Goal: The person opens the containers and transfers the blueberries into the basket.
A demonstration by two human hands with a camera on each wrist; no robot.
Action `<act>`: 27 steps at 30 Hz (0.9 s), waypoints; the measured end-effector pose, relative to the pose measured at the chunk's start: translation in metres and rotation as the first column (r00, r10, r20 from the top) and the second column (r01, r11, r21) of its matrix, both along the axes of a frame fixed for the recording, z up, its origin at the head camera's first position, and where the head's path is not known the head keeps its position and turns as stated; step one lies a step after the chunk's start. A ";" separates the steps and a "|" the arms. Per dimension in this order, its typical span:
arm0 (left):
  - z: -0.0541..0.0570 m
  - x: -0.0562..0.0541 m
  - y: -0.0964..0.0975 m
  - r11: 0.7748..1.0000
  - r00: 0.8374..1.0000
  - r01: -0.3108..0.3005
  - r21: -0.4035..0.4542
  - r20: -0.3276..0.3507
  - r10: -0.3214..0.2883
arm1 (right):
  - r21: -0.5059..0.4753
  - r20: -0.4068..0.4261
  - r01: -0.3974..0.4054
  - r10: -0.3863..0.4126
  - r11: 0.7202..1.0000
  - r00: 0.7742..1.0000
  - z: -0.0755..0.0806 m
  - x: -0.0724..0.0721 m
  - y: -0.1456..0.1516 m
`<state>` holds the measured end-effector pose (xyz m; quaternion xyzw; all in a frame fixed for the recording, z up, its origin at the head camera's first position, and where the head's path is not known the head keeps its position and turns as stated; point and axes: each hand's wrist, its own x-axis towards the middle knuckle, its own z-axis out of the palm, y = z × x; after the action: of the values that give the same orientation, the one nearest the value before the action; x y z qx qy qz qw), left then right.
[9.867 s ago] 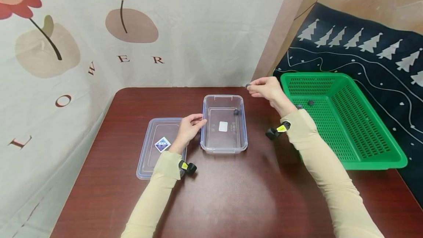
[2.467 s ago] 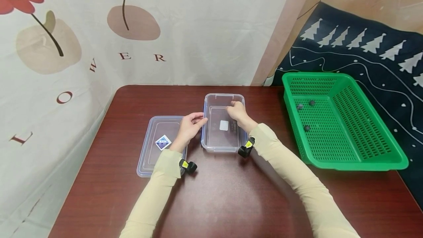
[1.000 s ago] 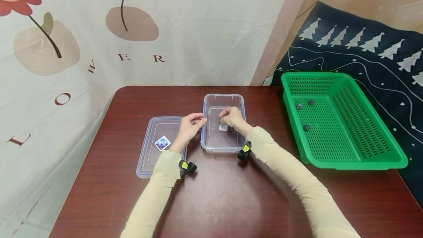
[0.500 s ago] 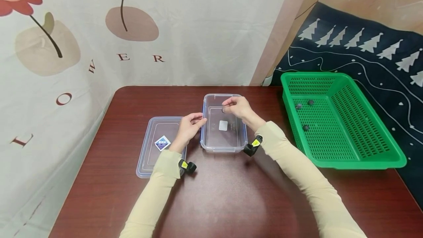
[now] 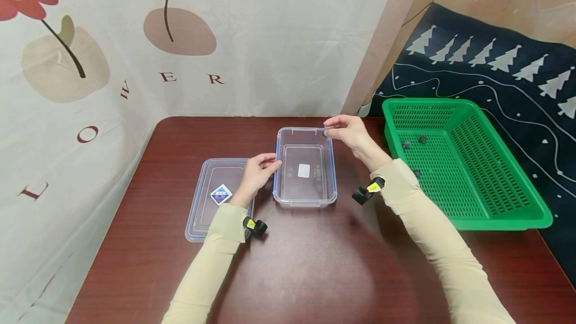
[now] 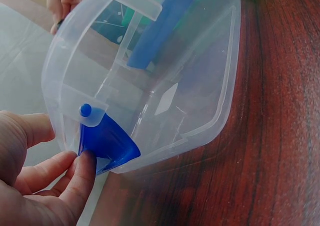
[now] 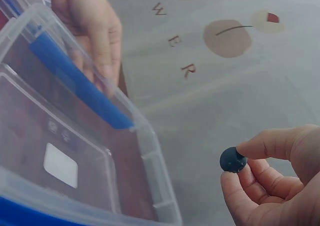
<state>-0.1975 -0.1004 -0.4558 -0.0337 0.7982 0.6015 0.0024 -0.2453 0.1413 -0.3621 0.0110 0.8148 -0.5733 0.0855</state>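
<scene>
My left hand [image 5: 256, 176] grips the left side of a clear plastic food container [image 5: 303, 203], its thumb and fingers at the rim and the blue latch [image 6: 107, 141] in the left wrist view. Beyond the container's back right corner, my right hand [image 5: 354, 136] is raised and pinches a small dark blueberry [image 7: 231, 161] between thumb and fingertips. That berry is mostly covered by the fingers in the head view. A white square label [image 5: 303, 171] marks the container's floor, with no berry lying on it.
The container's clear lid [image 5: 202, 214] lies flat on the brown table [image 5: 306, 264] at the left, partly under the left forearm. At the right stands a green slotted basket [image 5: 508, 224] with several dark berries [image 5: 423, 139]; the right sleeve partly covers one.
My right hand was reaching inside the container; over the last second it has risen and moved right, out past the rim, holding the blueberry. My left hand stays in place.
</scene>
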 end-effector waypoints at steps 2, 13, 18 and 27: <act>0.000 0.000 0.000 1.000 1.000 0.000 0.008 0.003 0.000 | -0.004 -0.002 0.011 -0.011 1.000 1.000 0.003 0.001 0.008; -0.001 -0.001 0.001 1.000 1.000 0.006 0.015 0.011 -0.006 | -0.119 -0.058 0.085 -0.092 0.989 0.994 0.022 0.013 0.060; -0.001 0.000 0.001 1.000 1.000 0.004 0.022 0.012 -0.004 | -0.280 -0.051 0.099 -0.118 0.955 0.992 0.030 0.022 0.086; -0.001 0.000 0.000 1.000 1.000 0.005 0.008 0.015 -0.005 | -0.453 -0.071 0.127 -0.177 0.883 0.982 0.033 0.035 0.130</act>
<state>-0.1976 -0.1000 -0.4567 -0.0363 0.7957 0.6045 0.0100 -0.2106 0.2710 -0.3288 0.0231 0.6616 -0.7494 -0.0049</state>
